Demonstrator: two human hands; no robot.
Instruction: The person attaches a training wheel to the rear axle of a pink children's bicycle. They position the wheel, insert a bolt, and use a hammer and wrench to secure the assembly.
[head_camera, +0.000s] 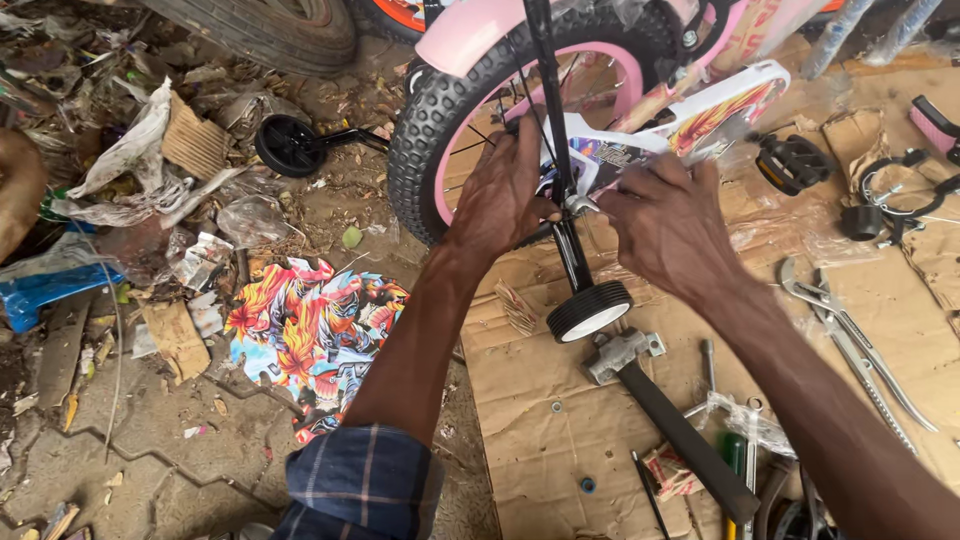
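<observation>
Sprawling across the frame's top centre, one knobby black rubber tyre (432, 120) on a pink rim dwarfs two small smooth stabiliser wheels (589, 311), while the left hand (502, 190) and right hand (668, 222) are both pinched on the metal axle nut (577, 204).

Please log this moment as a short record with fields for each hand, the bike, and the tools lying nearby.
left hand: on the rear wheel hub, beside the black stabiliser bracket
right hand: at the axle, fingers closed on a small part, unclear
stabiliser wheel: below both hands
nearby: hammer, pliers, pedal on cardboard
</observation>
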